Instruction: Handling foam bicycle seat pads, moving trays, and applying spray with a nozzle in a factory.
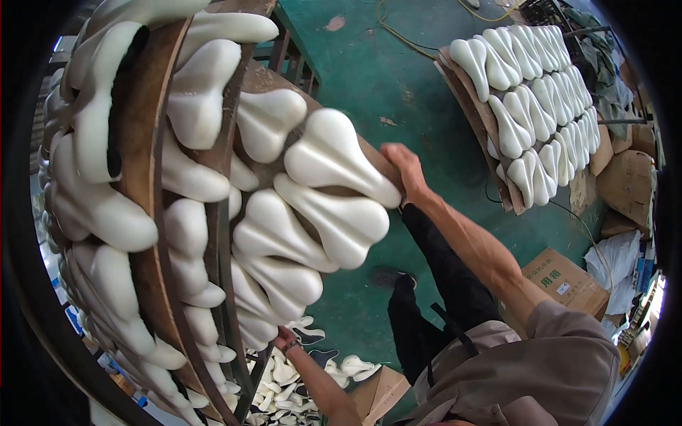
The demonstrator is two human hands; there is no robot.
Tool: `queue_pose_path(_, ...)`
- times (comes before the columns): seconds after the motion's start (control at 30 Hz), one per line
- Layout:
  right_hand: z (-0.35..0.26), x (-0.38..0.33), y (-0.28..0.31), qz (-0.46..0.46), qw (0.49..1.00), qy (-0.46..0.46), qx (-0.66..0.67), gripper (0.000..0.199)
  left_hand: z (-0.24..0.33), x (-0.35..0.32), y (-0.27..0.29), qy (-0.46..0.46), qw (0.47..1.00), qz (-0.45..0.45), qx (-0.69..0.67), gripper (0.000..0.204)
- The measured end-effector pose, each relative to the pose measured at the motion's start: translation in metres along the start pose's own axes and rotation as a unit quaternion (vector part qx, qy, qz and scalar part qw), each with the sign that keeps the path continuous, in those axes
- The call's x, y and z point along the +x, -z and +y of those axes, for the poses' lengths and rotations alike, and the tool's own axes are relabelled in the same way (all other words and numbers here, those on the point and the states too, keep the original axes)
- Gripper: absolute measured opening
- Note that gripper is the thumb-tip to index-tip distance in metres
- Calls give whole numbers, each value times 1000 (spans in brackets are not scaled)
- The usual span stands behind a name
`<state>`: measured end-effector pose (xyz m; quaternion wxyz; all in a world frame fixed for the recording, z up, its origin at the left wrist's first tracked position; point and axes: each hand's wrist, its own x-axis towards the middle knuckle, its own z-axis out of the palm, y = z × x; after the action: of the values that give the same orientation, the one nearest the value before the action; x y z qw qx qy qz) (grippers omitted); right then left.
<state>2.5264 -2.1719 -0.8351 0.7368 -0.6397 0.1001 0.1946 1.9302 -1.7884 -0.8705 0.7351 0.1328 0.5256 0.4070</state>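
My right hand is shut on the far edge of a brown wooden board that carries several white saddle-shaped foam pieces. My left hand, with a band on its wrist, grips the near end of the same board from below, partly hidden by the pieces. The board sits level with a tall rack on my left, whose other boards are loaded with the same white pieces. My dark trousers and one shoe show below the board.
On the green floor at the upper right lies another board covered with white pieces. Cardboard boxes stand at the right. A heap of flat white cutouts lies by my feet. A yellow cable crosses the floor.
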Motion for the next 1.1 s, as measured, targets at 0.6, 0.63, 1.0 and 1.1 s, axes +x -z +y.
queue_pose_path(0.6, -124, 367, -224, 83, 988, 103, 84, 69, -150, 28, -279, -48, 981, 186, 3, 52)
queue_pose_path(0.63, -126, 383, -198, 86, 971, 136, 178, 68, -169, 31, -288, 5, 981, 193, 11, 50)
queue_pose_path(1.0, -2, -74, 278, 36, 929, -295, -221, 62, -222, -83, -241, 116, 978, -6, 172, 97)
queue_pose_path(1.1, -12, -220, 412, 136, 895, -363, -221, 57, -304, -174, -239, 177, 914, -106, 349, 83)
